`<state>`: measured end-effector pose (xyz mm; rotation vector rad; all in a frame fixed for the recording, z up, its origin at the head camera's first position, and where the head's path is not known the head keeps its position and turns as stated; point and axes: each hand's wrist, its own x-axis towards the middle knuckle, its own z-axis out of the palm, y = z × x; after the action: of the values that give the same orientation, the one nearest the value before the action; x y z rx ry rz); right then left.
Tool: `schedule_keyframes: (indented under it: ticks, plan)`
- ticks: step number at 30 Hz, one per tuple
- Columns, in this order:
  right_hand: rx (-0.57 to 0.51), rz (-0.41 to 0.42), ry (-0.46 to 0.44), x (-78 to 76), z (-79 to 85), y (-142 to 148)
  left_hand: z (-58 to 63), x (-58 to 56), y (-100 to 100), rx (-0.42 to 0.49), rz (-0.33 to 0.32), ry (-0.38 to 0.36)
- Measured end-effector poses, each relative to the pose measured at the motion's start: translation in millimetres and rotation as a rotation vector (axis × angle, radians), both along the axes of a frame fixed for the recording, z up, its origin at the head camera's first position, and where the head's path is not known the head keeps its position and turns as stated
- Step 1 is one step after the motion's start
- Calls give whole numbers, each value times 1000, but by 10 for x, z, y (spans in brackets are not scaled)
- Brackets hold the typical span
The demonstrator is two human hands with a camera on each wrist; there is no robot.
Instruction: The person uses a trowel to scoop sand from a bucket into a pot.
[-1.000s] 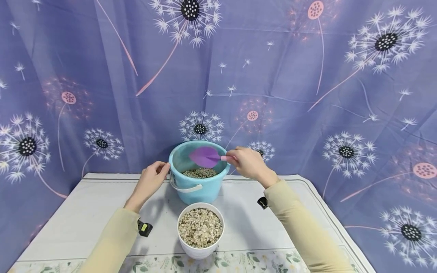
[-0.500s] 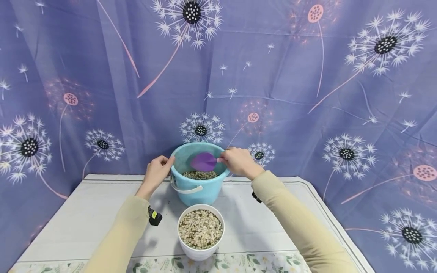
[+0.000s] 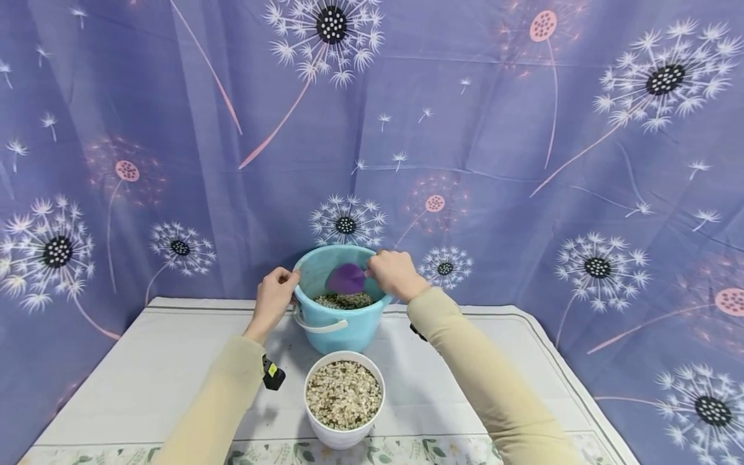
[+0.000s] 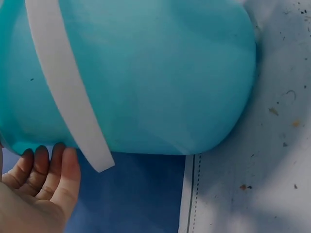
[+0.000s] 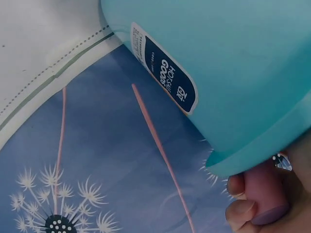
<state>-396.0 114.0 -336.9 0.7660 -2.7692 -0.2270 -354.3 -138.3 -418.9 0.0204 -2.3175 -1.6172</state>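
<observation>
A light blue bucket (image 3: pixel 354 336) stands at the back of the table with a layer of grainy brown-grey mix (image 3: pixel 344 301) inside. My left hand (image 3: pixel 273 298) holds its left rim; in the left wrist view the fingers (image 4: pixel 65 182) curl at the rim's underside. My right hand (image 3: pixel 398 274) grips the pink handle (image 5: pixel 266 191) of a small purple trowel (image 3: pixel 347 279) over the bucket's right rim. The blade is tilted down inside, its tip close over the mix. In front of the bucket is a white pot (image 3: pixel 341 440), filled almost to the brim with pale, coarse grains.
The bucket's white carrying handle (image 3: pixel 323 327) hangs down its front. A white cloth (image 3: pixel 174 361) covers the table, with a leafy printed strip (image 3: pixel 430 450) along the near edge. Small crumbs lie around the bucket's base. A blue dandelion-print curtain (image 3: pixel 261 213) hangs right behind the bucket.
My right hand has moved left and the trowel blade has gone lower into the bucket. My left hand has shifted slightly right along the rim. The pot stays in place.
</observation>
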Motion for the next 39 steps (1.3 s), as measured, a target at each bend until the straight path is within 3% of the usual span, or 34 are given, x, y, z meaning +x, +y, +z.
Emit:
schedule_keyframes:
  ticks: [6,13,18,24,27,31,39]
  plan:
    - [61,-50,39,-47,-29,-45,-15,-34,52,39,-5,21]
    - [189,-74,153,-67,-101,-193,-46,-32,40,44,0,16]
    - [285,-102,156,-38,-141,-272,-44,-40,34,34,-6,26]
    - [381,17,126,124,-49,-312,-51,-41,29,36,-5,27]
    - [391,61,75,197,25,-305,-60,-35,30,40,1,26]
    - [393,43,-81,261,125,-230,-84,-26,50,44,-15,9]
    - [267,76,-313,297,316,-80,-82,-40,37,59,-16,32]
